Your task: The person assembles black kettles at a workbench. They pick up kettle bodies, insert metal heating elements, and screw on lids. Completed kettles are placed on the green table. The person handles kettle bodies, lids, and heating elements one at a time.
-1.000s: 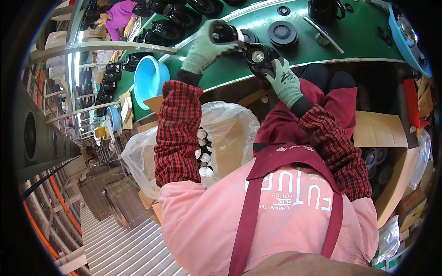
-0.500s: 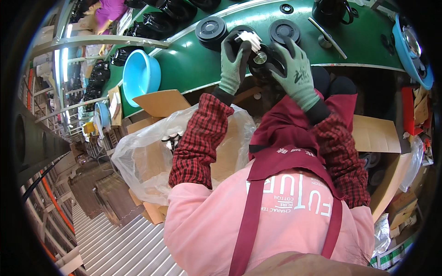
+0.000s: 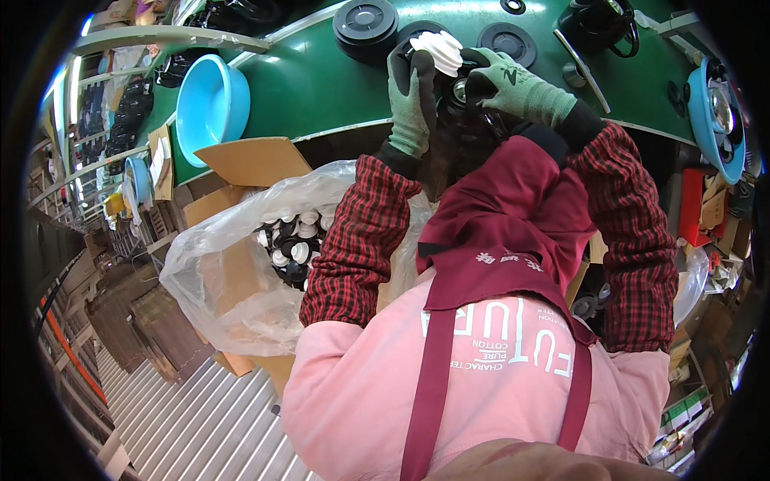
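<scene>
Both my hands wear green gloves with dark fingertips and meet over the bench edge. My left hand (image 3: 412, 100) is closed around a white ribbed plastic piece (image 3: 438, 53), which has a screw-like shape. My right hand (image 3: 517, 86) has its fingers curled in against a glossy black jug-like body (image 3: 469, 132), just below and right of the white piece. A small shiny round part (image 3: 459, 90) shows between the hands. The lower part of the black body is dark and hard to make out.
Round black discs lie on the green bench (image 3: 313, 88), with a metal bar (image 3: 583, 70) and a black jug (image 3: 597, 28) to the right. Blue basins (image 3: 212, 108) stand at both sides. An open carton with a plastic liner (image 3: 216, 264) holds several black-and-white parts (image 3: 297, 244).
My view has shifted, so more of the carton's parts show. The white piece has turned and sits higher in my left hand. My right hand's fingers have curled in from a more spread pose.
</scene>
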The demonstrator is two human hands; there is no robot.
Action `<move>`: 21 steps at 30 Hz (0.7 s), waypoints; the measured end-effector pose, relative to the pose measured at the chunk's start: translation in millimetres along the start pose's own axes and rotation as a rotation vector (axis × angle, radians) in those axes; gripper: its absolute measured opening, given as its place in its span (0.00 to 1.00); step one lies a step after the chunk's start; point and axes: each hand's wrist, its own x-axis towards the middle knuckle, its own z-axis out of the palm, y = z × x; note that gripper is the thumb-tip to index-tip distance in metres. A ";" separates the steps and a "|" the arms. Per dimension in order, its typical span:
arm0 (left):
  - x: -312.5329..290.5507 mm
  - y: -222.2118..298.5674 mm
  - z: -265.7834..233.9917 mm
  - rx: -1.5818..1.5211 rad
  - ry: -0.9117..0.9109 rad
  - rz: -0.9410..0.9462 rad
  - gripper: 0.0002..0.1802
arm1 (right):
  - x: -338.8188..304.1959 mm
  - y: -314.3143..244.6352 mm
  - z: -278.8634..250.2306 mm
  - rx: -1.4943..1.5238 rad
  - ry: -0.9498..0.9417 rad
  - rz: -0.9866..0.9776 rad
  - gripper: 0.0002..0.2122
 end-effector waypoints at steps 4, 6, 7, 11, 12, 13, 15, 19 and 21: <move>1.0 -4.6 -1.8 0.010 -0.017 0.043 0.25 | -18.3 6.7 -9.5 0.488 0.218 0.187 0.19; -1.5 2.2 -1.2 0.027 -0.012 0.026 0.25 | -41.3 -7.3 -40.5 0.803 0.323 0.452 0.20; -1.7 5.0 -0.5 0.004 -0.012 0.015 0.25 | -69.5 16.0 -42.0 0.760 0.385 0.328 0.20; 2.3 2.0 -5.8 -0.099 -0.038 -0.051 0.24 | -129.9 38.6 -36.3 0.018 0.344 0.511 0.21; 5.2 10.4 -7.2 -0.139 -0.073 -0.105 0.23 | -132.6 16.7 -29.4 -0.389 0.300 0.618 0.22; 9.7 21.8 -8.2 -0.177 -0.111 -0.154 0.23 | -135.7 -4.6 -21.7 -0.727 0.252 0.728 0.23; 9.1 53.1 -1.4 -0.197 -0.161 -0.129 0.27 | -118.6 -35.5 -10.7 0.006 0.399 0.524 0.33; 11.2 87.5 8.0 0.932 -0.565 0.303 0.43 | -76.1 -49.1 64.9 0.208 0.447 0.316 0.42; 5.4 100.0 29.8 1.249 -0.575 0.359 0.44 | -59.4 -42.2 103.4 0.389 0.606 0.464 0.42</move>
